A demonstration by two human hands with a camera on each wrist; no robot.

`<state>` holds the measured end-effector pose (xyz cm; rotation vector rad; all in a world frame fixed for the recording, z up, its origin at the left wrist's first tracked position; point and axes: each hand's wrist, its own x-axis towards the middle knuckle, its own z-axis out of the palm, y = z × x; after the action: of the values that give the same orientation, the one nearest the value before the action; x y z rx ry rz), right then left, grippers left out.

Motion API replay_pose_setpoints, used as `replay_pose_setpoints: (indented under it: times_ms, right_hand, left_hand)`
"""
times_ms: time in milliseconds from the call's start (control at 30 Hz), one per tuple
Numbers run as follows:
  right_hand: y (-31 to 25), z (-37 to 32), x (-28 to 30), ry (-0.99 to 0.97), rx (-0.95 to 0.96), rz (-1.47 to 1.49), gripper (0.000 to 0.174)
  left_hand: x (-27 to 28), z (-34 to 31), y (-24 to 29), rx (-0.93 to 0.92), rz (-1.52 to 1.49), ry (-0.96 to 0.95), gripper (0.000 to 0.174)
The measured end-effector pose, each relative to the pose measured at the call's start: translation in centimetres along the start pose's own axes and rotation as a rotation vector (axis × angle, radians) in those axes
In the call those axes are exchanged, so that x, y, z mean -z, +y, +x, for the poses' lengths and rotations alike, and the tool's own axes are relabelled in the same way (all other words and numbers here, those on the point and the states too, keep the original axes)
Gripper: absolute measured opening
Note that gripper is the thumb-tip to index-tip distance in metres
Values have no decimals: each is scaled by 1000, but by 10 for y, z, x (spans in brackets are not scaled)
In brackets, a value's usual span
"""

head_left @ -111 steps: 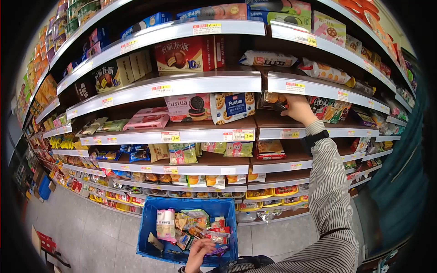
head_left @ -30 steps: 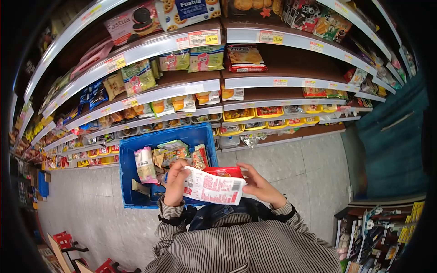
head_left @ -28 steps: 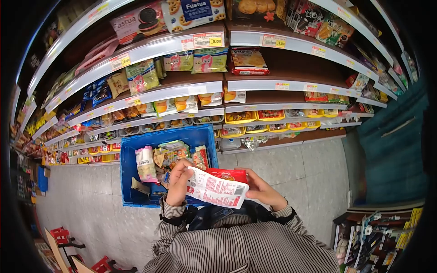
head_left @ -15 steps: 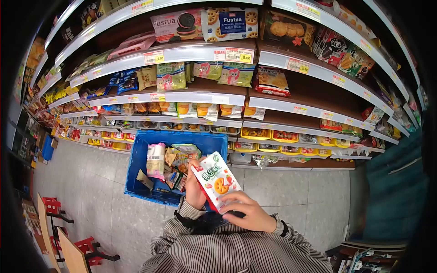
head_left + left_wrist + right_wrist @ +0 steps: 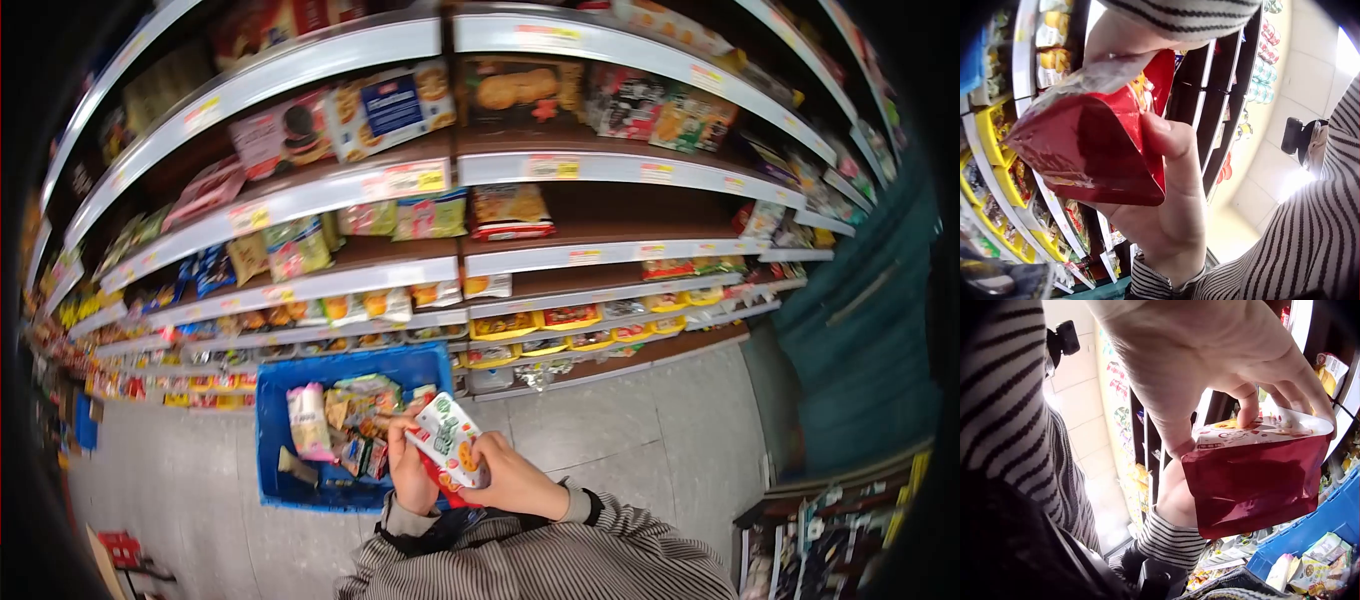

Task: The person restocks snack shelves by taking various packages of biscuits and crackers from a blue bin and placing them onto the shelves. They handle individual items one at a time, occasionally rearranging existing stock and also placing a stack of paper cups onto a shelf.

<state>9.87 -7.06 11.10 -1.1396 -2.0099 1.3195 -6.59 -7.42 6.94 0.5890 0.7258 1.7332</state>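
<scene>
One pack (image 5: 447,437), in left hand (image 5: 410,474) and right hand (image 5: 518,482), slants down-right lengthwise.

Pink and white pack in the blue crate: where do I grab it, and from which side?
Probably around its middle, from above. The pack is long and narrow and lies in the open-topped crate with nothing over it, so fingers could close on its long sides. Snacks crowd its right side in the head view.

Brown, pale-edged shelves (image 5: 620,217) carry packaged snacks (image 5: 511,211), with yellow trays (image 5: 572,325) lower down.
</scene>
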Motion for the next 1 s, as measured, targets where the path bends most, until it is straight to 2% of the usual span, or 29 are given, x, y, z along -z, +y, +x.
replay_pose_setpoints:
  times_ms: [67, 133, 167, 200, 267, 333, 400, 500, 633, 833, 933, 967, 1000]
  right_hand:
    - [5, 3, 6, 36, -48, -12, 48]
    - [15, 7, 14, -2, -114, 103, 49]
    - [25, 9, 15, 86, -50, 79, 46]
    - [37, 12, 18, 108, -56, 79, 46]
    - [62, 16, 27, 233, -179, 351, 42]
    - [77, 21, 46, 312, -165, 358, 42]
    - [101, 25, 60, 608, -146, 397, 45]
    - [108, 23, 86, 693, -161, 433, 43]
    - [104, 26, 83, 679, -143, 436, 42]
    - [92, 34, 34, 361, -209, 447, 46]
    - [80, 35, 12, 149, -286, 452, 49]
    - [73, 36, 5, 125, -218, 392, 48]
    - [62, 37, 0, 111, -214, 395, 48]
  left_hand:
    - [-6, 4, 3, 34, 31, -61, 19]
    - [-26, 7, 12, 41, 216, -20, 30]
    - [-24, 7, 13, 104, 241, -19, 38]
    - [-14, 8, 10, 180, 240, 1, 38]
    - [-1, 11, 6, 272, 306, -13, 29]
    - [7, 13, 8, 321, 323, -44, 22]
    - [13, 13, 8, 367, 340, -60, 17]
    - [20, 14, 9, 414, 326, 2, 11]
    - [26, 12, 7, 434, 373, 20, 13]
    - [36, -3, -1, 543, 438, -154, 22]
    - [42, -11, -1, 555, 507, -306, 44]
    - [40, -13, 6, 616, 511, -321, 57]
    - [48, -17, 1, 599, 531, -327, 68]
